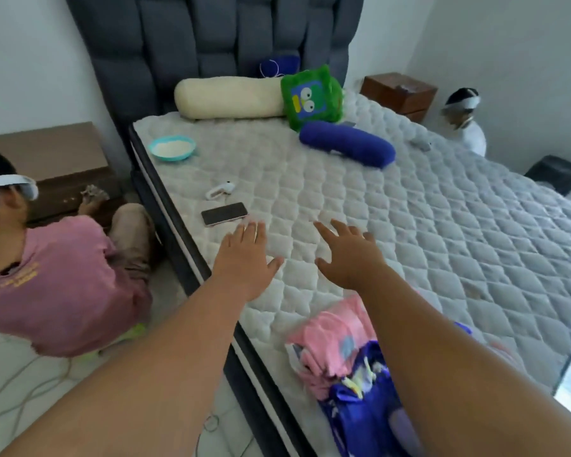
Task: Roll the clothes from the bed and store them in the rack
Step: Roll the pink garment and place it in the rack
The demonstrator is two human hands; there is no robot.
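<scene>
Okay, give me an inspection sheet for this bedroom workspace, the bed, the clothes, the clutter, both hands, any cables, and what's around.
Surface: bare quilted mattress, no sheet.
Job's things: pile of clothes, pink and blue, unrolled, at the near edge under the right forearm; no rack in view.
Clutter: phone, white handheld device, teal bowl, cream bolster, green plush pillow, blue bolster.
Grippers: left hand and right hand open, fingers spread, holding nothing.
Cables: pale cord looping across the floor on the left.
Surroundings: dark padded headboard; a person in a pink shirt by a left nightstand; another person at the far side.
</scene>
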